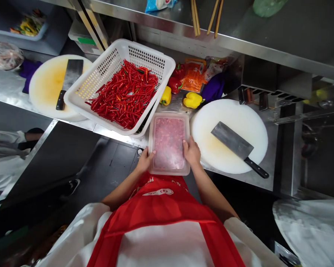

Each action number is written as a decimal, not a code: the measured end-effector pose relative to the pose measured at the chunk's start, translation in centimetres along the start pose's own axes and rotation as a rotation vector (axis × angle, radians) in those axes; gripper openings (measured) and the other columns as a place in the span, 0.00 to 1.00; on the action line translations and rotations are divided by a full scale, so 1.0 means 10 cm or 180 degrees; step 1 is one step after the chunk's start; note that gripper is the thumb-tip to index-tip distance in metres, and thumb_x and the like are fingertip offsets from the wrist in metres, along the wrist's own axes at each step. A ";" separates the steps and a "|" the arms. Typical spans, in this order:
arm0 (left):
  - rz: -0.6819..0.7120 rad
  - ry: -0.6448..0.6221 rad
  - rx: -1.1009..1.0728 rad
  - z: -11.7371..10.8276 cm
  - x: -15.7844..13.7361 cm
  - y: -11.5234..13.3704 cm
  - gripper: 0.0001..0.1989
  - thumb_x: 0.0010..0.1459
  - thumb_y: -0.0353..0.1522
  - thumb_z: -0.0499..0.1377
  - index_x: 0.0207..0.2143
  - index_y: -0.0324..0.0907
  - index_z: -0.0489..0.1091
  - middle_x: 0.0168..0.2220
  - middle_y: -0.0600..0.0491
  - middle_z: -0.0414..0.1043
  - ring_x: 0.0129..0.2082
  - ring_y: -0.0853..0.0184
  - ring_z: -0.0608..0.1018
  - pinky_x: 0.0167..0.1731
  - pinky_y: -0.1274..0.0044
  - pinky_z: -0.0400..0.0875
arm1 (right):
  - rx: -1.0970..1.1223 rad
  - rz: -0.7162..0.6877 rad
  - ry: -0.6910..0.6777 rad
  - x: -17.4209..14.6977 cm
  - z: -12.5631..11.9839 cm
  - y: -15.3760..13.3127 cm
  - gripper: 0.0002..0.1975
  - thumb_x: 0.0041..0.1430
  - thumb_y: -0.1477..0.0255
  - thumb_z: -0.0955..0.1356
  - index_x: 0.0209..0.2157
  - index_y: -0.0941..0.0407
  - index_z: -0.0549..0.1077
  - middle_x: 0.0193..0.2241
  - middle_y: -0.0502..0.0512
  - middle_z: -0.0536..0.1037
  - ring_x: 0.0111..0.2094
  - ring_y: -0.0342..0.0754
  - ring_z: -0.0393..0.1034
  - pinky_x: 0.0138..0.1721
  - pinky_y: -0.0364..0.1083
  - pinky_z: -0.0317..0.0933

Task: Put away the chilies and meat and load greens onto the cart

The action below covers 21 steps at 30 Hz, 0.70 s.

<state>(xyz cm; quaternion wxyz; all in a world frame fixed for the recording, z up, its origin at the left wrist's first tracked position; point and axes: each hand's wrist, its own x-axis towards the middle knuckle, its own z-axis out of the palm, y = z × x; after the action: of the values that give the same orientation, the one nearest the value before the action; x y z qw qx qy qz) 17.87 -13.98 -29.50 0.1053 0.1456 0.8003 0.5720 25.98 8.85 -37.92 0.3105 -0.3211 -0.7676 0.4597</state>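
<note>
A lidded, see-through plastic container [169, 144] with pinkish-red contents, which look like minced meat, is held at the counter's front edge. My left hand [145, 161] grips its left side, the thumb up on the rim. On the opposite side my right hand [192, 151] clasps the edge, thumb resting on the lid. Left of the container, a white perforated basket [80, 87] is heaped with red chilies [128, 96]. To its right lies a round white cutting board [231, 111] with a cleaver [232, 140] across it. Yellow bell peppers [193, 100] sit just behind the container.
Another round board [44, 81] with a cleaver [72, 76] lies at left, partly under the basket. Red bell peppers [174, 84] and an orange packet [193, 74] stand behind. A steel shelf [239, 33] overhangs the counter. Knives [263, 101] hang in a rack. People's white clothing shows at both sides.
</note>
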 end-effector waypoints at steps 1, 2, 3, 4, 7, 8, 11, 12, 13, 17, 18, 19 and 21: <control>-0.0046 -0.0001 -0.0030 -0.03 -0.04 -0.05 0.22 0.50 0.45 0.70 0.44 0.44 0.74 0.42 0.48 0.78 0.46 0.55 0.78 0.49 0.69 0.71 | -0.0006 0.0019 -0.0038 -0.08 -0.01 0.02 0.42 0.68 0.43 0.55 0.68 0.60 0.65 0.51 0.70 0.78 0.53 0.65 0.73 0.56 0.58 0.65; -0.0090 0.0033 -0.0034 -0.06 -0.05 -0.09 0.22 0.52 0.46 0.70 0.44 0.45 0.74 0.44 0.47 0.78 0.46 0.56 0.78 0.48 0.70 0.71 | -0.0003 0.0039 -0.0101 -0.14 -0.02 0.04 0.42 0.68 0.43 0.55 0.68 0.60 0.65 0.50 0.70 0.78 0.52 0.64 0.73 0.55 0.58 0.66; -0.0129 0.0106 -0.0016 -0.07 -0.04 -0.13 0.22 0.53 0.48 0.68 0.45 0.45 0.73 0.45 0.47 0.78 0.47 0.56 0.78 0.48 0.70 0.71 | -0.0005 0.0082 -0.0189 -0.17 -0.03 0.05 0.42 0.68 0.43 0.55 0.68 0.60 0.65 0.49 0.70 0.79 0.51 0.64 0.73 0.54 0.58 0.66; -0.0176 0.0203 0.0003 -0.07 0.00 -0.14 0.23 0.55 0.49 0.67 0.47 0.46 0.73 0.47 0.47 0.77 0.48 0.57 0.78 0.49 0.71 0.71 | -0.0023 0.0158 -0.0309 -0.18 -0.05 0.06 0.42 0.68 0.43 0.54 0.68 0.60 0.65 0.48 0.69 0.79 0.51 0.65 0.74 0.53 0.58 0.66; -0.0255 0.0373 0.0093 -0.04 0.24 -0.08 0.26 0.59 0.49 0.65 0.55 0.47 0.69 0.52 0.47 0.77 0.52 0.57 0.78 0.54 0.70 0.69 | -0.0174 0.0537 -0.0749 -0.08 -0.10 0.01 0.41 0.69 0.42 0.52 0.62 0.59 0.71 0.46 0.71 0.80 0.49 0.68 0.75 0.51 0.60 0.66; -0.0250 0.0338 0.0124 -0.02 0.32 -0.04 0.27 0.61 0.49 0.64 0.57 0.47 0.68 0.54 0.46 0.77 0.54 0.56 0.78 0.56 0.69 0.68 | -0.0223 0.0662 -0.0857 -0.03 -0.11 -0.01 0.42 0.69 0.41 0.51 0.59 0.59 0.73 0.46 0.72 0.80 0.50 0.68 0.75 0.51 0.61 0.65; -0.0116 0.0096 0.0340 0.00 0.39 0.00 0.26 0.65 0.50 0.60 0.59 0.47 0.70 0.59 0.45 0.75 0.61 0.53 0.74 0.63 0.66 0.64 | -0.0209 0.0784 -0.0915 -0.02 -0.11 -0.03 0.42 0.69 0.40 0.50 0.53 0.59 0.75 0.47 0.73 0.79 0.52 0.70 0.74 0.52 0.62 0.65; -0.0038 0.0038 0.0428 -0.02 0.35 -0.02 0.26 0.66 0.50 0.59 0.59 0.46 0.71 0.60 0.45 0.74 0.63 0.52 0.73 0.65 0.65 0.62 | -0.0115 0.0739 -0.0859 -0.07 -0.09 -0.01 0.41 0.68 0.40 0.51 0.55 0.59 0.74 0.48 0.73 0.78 0.53 0.70 0.73 0.53 0.62 0.65; 0.0037 -0.0007 0.0492 -0.04 0.28 -0.06 0.27 0.66 0.50 0.58 0.61 0.46 0.71 0.62 0.45 0.73 0.65 0.52 0.71 0.66 0.65 0.60 | 0.0025 0.0655 -0.0804 -0.14 -0.08 0.01 0.41 0.68 0.41 0.52 0.57 0.59 0.73 0.50 0.72 0.78 0.55 0.69 0.72 0.55 0.62 0.64; 0.0272 -0.0150 0.0446 -0.15 0.02 -0.23 0.29 0.68 0.49 0.56 0.66 0.46 0.66 0.67 0.46 0.67 0.69 0.55 0.66 0.69 0.67 0.56 | 0.0606 0.0455 -0.0663 -0.41 -0.04 0.10 0.42 0.67 0.42 0.55 0.68 0.58 0.62 0.61 0.69 0.72 0.63 0.65 0.66 0.63 0.60 0.60; 0.0310 -0.0151 0.0431 -0.16 0.01 -0.25 0.29 0.67 0.49 0.57 0.65 0.46 0.67 0.67 0.46 0.68 0.69 0.55 0.67 0.69 0.67 0.56 | 0.0633 0.0518 -0.0685 -0.42 -0.04 0.11 0.43 0.66 0.42 0.56 0.70 0.58 0.60 0.61 0.69 0.73 0.63 0.66 0.67 0.63 0.61 0.60; 0.0338 -0.0146 0.0427 -0.15 0.02 -0.24 0.28 0.67 0.49 0.58 0.64 0.46 0.68 0.66 0.46 0.69 0.68 0.55 0.68 0.69 0.67 0.57 | 0.0613 0.0608 -0.0715 -0.40 -0.05 0.11 0.44 0.65 0.41 0.57 0.70 0.59 0.60 0.59 0.70 0.74 0.62 0.66 0.68 0.62 0.61 0.61; 0.0350 -0.0134 0.0405 -0.10 0.11 -0.19 0.27 0.65 0.48 0.60 0.62 0.45 0.70 0.63 0.45 0.72 0.65 0.54 0.71 0.67 0.66 0.60 | 0.0514 0.0769 -0.0786 -0.28 -0.07 0.08 0.44 0.65 0.41 0.57 0.66 0.60 0.65 0.54 0.71 0.77 0.59 0.68 0.70 0.60 0.62 0.63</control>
<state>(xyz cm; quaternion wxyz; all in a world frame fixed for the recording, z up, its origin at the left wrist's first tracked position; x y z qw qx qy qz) 16.28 -15.07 -30.92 0.0811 0.2076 0.8235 0.5217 28.37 7.31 -38.91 0.1813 -0.3262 -0.7163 0.5896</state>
